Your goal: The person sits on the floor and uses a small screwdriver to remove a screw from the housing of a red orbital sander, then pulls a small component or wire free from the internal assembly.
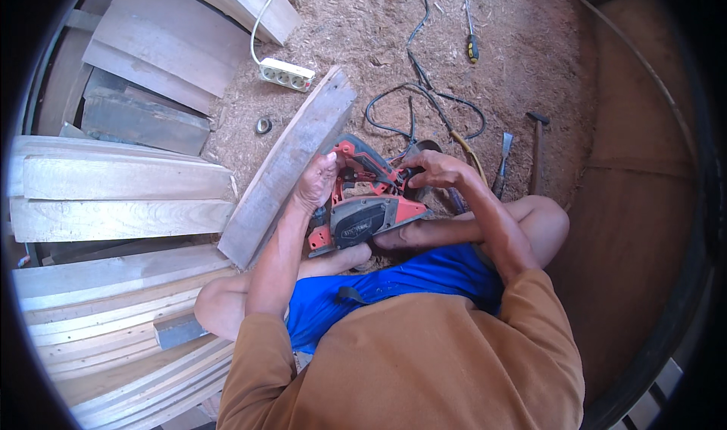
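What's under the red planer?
Bare legs show along the near edge of the planer. Its body covers whatever lies directly beneath, so whether it rests on the legs or is held clear of them can't be seen.

A brown short-sleeved top [432,354] is worn with bright blue shorts [413,275].

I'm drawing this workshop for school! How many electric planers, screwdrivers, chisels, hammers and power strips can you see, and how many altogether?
Electric planer: 1
Screwdriver: 1
Chisel: 1
Hammer: 1
Power strip: 1
Total: 5
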